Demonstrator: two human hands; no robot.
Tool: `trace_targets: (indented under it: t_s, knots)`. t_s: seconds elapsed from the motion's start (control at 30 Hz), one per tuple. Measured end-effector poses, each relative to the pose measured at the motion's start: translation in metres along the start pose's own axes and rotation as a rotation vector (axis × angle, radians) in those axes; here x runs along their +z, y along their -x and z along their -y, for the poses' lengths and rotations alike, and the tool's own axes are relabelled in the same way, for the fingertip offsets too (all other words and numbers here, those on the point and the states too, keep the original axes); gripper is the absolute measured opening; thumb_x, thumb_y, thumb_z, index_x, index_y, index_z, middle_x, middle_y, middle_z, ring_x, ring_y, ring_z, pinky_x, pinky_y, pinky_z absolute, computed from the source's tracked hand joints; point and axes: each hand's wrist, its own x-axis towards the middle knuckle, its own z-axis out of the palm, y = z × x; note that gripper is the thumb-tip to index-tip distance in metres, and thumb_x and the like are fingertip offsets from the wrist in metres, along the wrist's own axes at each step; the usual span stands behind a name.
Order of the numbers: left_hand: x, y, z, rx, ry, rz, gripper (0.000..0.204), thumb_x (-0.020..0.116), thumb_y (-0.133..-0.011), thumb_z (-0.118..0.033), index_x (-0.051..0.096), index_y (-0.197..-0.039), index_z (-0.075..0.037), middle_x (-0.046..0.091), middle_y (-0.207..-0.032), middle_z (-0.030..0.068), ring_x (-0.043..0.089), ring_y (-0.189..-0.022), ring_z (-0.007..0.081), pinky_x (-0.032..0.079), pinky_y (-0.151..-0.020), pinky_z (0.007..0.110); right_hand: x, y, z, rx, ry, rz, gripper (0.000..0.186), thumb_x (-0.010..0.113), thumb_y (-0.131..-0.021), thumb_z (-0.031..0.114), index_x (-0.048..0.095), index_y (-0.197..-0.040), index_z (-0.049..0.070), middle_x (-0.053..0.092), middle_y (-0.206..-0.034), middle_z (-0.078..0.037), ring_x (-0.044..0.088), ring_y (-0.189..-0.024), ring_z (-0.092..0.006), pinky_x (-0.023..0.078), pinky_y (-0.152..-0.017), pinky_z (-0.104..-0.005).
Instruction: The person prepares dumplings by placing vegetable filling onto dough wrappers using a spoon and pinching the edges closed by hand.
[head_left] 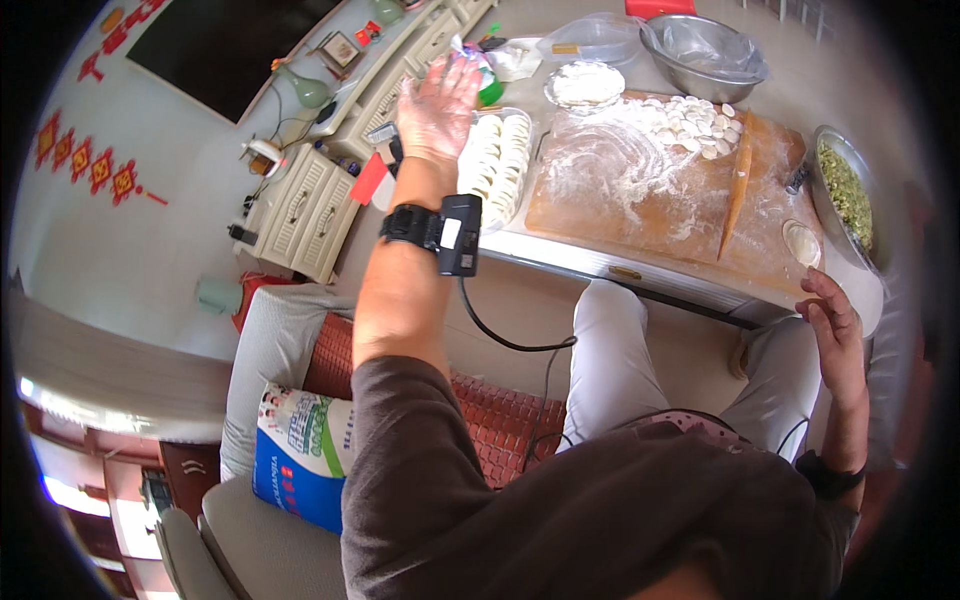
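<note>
My left hand (440, 108), dusted with flour, is raised at the far left of the table with its fingers stretched out and nothing in them. Just right of it lies a white tray of dumplings (497, 165) in rows. At the near right corner of the wooden board (570, 205), my right hand (832, 315) hovers with bent fingers apart from the thumb; I see nothing held. A single round dough wrapper (802, 243) lies close to its fingertips. Farther back on the floured board is a pile of wrappers (705, 125), beside a rolling pin (737, 190).
A metal bowl of chopped green filling (848, 195) stands right of the board. Behind the board are a plate of flour (585, 85) and a steel basin (690, 70) lined with plastic. A cable (500, 340) hangs from the device on my left wrist.
</note>
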Motion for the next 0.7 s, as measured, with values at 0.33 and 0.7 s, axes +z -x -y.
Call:
trace_targets:
  t_s: [0.33, 0.7]
  knots:
    - [-0.010, -0.034, 0.028, 0.074, -0.658, -0.449, 0.037, 0.036, -0.087, -0.027, 0.035, -0.116, -0.003, 0.032, -0.125, 0.0141, 0.044, -0.103, 0.0315, 0.042, -0.084, 0.036, -0.002, -0.020, 0.010, -0.050, -0.044, 0.063, 0.031, 0.042, -0.080, -0.006, 0.046, -0.110, 0.002, 0.053, -0.097, -0.007, 0.053, -0.080, -0.0122, 0.043, -0.074, -0.0243]
    - [-0.186, -0.276, 0.034, -0.249, -1.598, -0.673, 0.036, 0.033, -0.085, -0.007, 0.042, -0.119, -0.014, 0.047, -0.104, 0.0139, 0.056, -0.078, 0.0229, 0.051, -0.062, 0.028, 0.014, -0.152, -0.036, 0.222, -0.023, 0.158, 0.032, 0.043, -0.071, -0.008, 0.046, -0.102, -0.004, 0.055, -0.089, -0.014, 0.058, -0.068, -0.0192, 0.046, -0.063, -0.0269]
